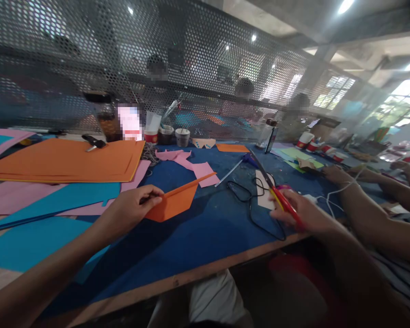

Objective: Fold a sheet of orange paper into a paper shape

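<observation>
While axis diag., scissors (276,193) fwd-L.

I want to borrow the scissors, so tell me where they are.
In the head view, the scissors are right of centre, in the right hand, near the black cord.

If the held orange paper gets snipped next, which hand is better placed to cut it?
Probably the right hand: it holds the scissors, while the left hand pinches the orange paper at one end, leaving the rest exposed.
</observation>
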`<state>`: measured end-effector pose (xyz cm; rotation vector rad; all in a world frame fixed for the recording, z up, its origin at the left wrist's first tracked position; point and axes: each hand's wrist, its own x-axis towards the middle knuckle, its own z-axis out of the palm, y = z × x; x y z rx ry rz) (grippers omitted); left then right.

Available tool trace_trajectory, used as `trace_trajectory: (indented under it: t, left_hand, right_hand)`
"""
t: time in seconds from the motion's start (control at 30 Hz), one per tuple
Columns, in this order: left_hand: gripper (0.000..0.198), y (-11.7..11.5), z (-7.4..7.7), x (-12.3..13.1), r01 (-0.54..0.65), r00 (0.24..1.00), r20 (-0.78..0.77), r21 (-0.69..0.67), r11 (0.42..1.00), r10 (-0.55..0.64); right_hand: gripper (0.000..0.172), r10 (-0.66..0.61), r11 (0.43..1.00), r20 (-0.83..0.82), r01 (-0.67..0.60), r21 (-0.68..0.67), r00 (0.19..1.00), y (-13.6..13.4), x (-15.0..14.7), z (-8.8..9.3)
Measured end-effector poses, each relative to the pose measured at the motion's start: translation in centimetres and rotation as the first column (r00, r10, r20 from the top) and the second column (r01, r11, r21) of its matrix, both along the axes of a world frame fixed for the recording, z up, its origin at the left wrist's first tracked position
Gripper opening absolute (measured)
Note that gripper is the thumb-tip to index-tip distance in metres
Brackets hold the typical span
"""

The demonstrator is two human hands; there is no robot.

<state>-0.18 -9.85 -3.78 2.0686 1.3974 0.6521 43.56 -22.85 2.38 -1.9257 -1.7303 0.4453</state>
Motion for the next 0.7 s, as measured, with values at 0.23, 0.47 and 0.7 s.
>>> trace_trajectory:
  t: [0.23,0.47,0.7]
  left_hand:
    - [0.044,-0.1,1.0,-0.1,-0.031,0.999,0.022,-0.004,1.0,0.031]
    - [0.036,-0.8,3.0,0.1,-0.058,0.997,0.048,0.007,0.998,0.057]
    - [0.039,-1.0,3.3,0.2,-0.054,0.997,0.059,0.02,0.998,0.053]
  right_hand:
    - [0.023,0.158,0.755,-0.849,-0.615,-0.225,0.505,-3.5,-10.7,-3.3]
    - [0.019,0.072,0.589,-0.834,-0.698,-0.407,0.547,-3.3,-13.4,-2.0]
    - [0.018,0.106,0.621,-0.761,-0.64,-0.452,0.64,-3.2,-15.1,-0.6]
